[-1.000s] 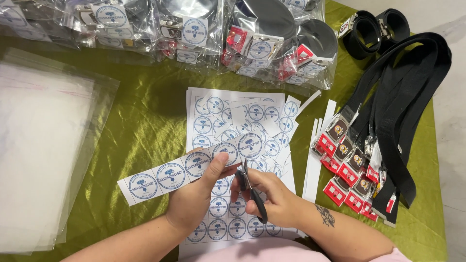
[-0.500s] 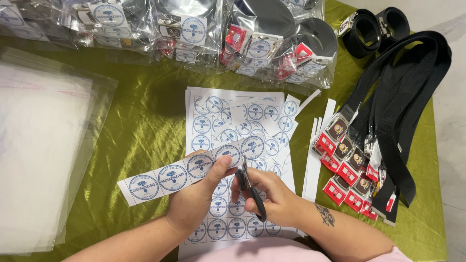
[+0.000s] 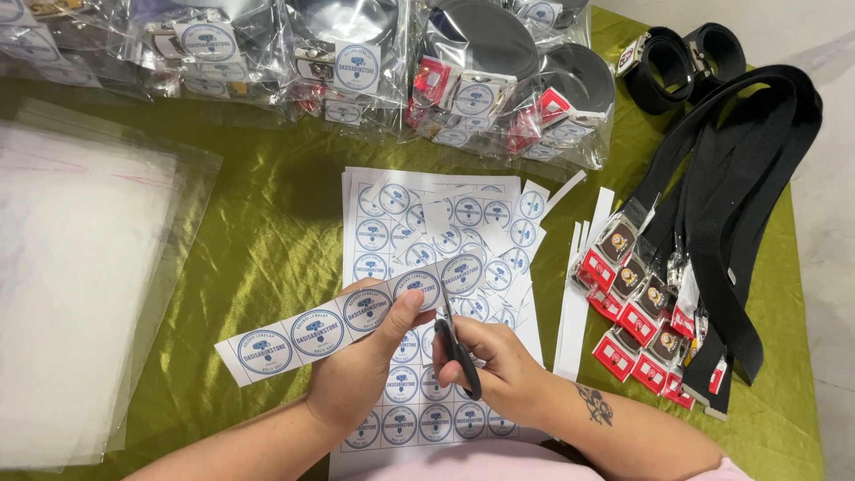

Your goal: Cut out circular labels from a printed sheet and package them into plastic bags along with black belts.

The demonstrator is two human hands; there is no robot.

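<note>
Since the earlier frames, the white paper strip of round blue-printed labels (image 3: 356,316) is sitting slightly higher and further along the blades, so cutting is progressing label by label. The left hand (image 3: 361,379) is pinching the strip, thumb on top. The right hand (image 3: 494,361) is gripping black-handled scissors (image 3: 456,343), blades meeting the strip just beside the left thumb, above the uncut white label sheets (image 3: 419,419) on the green-clothed worktop (image 3: 267,240).

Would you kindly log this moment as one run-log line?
left hand: holds label strip | right hand: scissors cutting strip | under: label sheets | surface: green cloth
</note>
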